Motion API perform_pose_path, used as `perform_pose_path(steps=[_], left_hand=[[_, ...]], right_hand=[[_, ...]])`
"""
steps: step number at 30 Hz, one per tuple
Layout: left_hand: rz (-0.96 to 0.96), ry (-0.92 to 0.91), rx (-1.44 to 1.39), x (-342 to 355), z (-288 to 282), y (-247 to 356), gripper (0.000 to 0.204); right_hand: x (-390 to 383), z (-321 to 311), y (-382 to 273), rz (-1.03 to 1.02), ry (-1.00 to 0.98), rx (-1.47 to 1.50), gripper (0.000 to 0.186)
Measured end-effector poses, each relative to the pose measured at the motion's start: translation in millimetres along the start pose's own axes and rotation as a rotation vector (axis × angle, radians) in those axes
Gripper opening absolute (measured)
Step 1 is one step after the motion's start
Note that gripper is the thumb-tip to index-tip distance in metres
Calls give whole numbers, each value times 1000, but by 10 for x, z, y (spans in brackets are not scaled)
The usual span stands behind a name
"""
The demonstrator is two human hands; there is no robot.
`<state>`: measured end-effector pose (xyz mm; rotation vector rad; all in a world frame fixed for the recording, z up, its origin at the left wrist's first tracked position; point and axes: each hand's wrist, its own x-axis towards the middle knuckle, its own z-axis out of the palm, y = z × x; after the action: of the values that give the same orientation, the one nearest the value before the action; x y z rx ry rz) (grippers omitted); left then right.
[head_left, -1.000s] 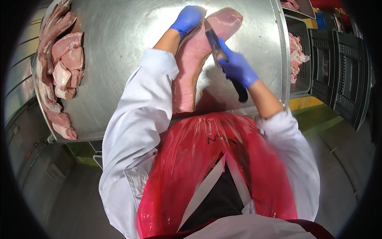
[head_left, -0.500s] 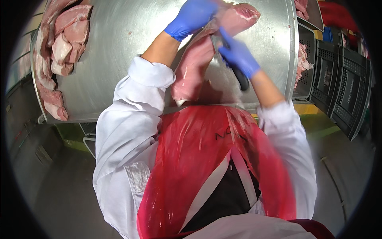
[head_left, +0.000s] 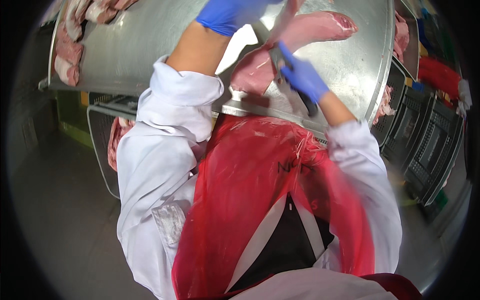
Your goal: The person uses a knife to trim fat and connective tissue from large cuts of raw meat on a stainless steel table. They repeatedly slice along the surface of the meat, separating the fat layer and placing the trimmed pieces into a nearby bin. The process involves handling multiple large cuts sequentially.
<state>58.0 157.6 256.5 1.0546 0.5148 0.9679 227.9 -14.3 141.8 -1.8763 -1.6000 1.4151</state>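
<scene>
A long piece of pink raw meat (head_left: 320, 29) lies slantwise across the metal table (head_left: 165, 30), its near end by the front edge. My right hand (head_left: 305, 77), in a blue glove, is closed round the black handle of a knife (head_left: 309, 105). The knife's blade is against the middle of the meat, where a thin strip of meat (head_left: 286, 22) rises from it. My left hand (head_left: 232, 14), also gloved in blue, is up at the top edge, closed on that lifted strip; its fingertips are cut off by the picture's edge.
More meat pieces (head_left: 69, 55) lie along the table's left side. Below that side is a crate (head_left: 97, 145) with meat in it. Black crates (head_left: 417, 135) stand to the right, beside some pale trimmings (head_left: 385, 105). A tray (head_left: 411, 45) with meat is at the far right.
The view has shifted, so the table sits higher in it. My left hand has moved up and away, and the strip now stretches upward from the meat. The knife stays at the meat's middle.
</scene>
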Motion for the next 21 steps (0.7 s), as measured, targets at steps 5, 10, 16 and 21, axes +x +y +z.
perform_pose_path(steps=[5, 10, 16, 21], left_hand=[[157, 209, -129, -803, 114, 671, 25], [144, -88, -187, -1382, -113, 1279, 23], [181, 166, -273, -2955, -699, 2125, 21], [408, 637, -152, -4364, -1186, 2688, 17]], right_hand=[[-556, 156, -27, 94, -273, -1, 67], [-127, 447, -102, -166, -231, -119, 66], [-520, 703, 108, -365, -284, -222, 70], [-274, 930, -322, -277, -422, -162, 68]])
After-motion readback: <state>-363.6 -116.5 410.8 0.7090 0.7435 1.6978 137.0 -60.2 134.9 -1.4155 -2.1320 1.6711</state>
